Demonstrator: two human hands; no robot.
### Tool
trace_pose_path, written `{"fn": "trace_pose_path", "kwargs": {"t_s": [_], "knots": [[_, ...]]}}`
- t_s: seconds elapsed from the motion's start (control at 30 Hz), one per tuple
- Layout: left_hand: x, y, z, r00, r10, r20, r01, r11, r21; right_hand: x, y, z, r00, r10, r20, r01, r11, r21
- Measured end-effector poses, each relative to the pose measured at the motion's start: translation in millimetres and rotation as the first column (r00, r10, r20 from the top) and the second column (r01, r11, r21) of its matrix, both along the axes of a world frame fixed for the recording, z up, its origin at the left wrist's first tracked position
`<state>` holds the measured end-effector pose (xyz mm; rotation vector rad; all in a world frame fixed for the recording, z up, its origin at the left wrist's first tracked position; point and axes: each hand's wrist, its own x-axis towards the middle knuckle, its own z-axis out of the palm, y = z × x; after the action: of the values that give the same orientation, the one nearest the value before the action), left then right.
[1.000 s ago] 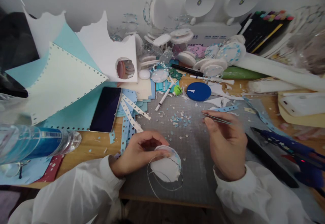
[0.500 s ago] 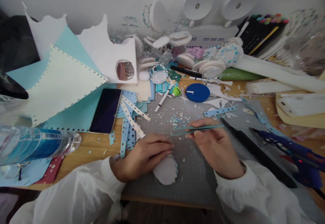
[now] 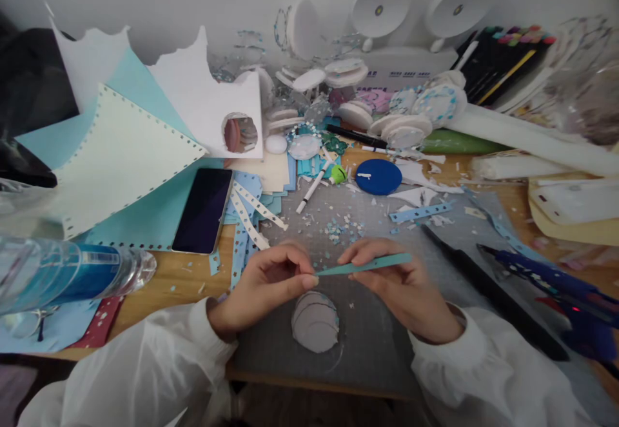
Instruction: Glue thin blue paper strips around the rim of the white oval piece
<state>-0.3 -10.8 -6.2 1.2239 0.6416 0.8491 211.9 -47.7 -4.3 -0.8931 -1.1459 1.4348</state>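
In my right hand (image 3: 394,278) is a pair of teal tweezers (image 3: 382,262), held between thumb and fingers, with the tips pointing left. The thumb and fingers of my left hand (image 3: 278,278) are pinched together right at those tips. Whatever lies between them is too small to make out. Just below both hands, a white paper disc (image 3: 315,324) with thin wire curving over it lies on the grey cutting mat (image 3: 271,356). Beyond the hands is a scatter of tiny blue and white punched paper pieces (image 3: 341,228).
A glue gun (image 3: 546,278) with a red light lies at right, beside a long black tool (image 3: 493,298). At left are a phone (image 3: 203,211), a water bottle (image 3: 72,275) and punched paper sheets (image 3: 126,149). A blue oval (image 3: 378,177) and stacked white discs (image 3: 355,114) sit farther back.
My left hand has lifted off the white disc and come to the tweezer tips, fingers pinched. My right hand has lowered slightly, and the tweezers have tilted, tips down toward the left hand.
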Motion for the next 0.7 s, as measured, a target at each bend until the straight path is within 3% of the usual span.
{"fn": "trace_pose_path", "kwargs": {"t_s": [0.37,0.7], "knots": [[-1.7,1.6,-2.1,0.991,-0.097,0.096,0.105,0.990,-0.092,-0.8,0.3,-0.8,0.999,0.048,0.005,-0.048,0.999,-0.007],[-2.2,0.2,-1.9,0.987,-0.130,0.094,0.138,0.986,-0.091,6.3,1.7,2.0,0.993,-0.087,0.079,0.087,0.996,0.000]]}}
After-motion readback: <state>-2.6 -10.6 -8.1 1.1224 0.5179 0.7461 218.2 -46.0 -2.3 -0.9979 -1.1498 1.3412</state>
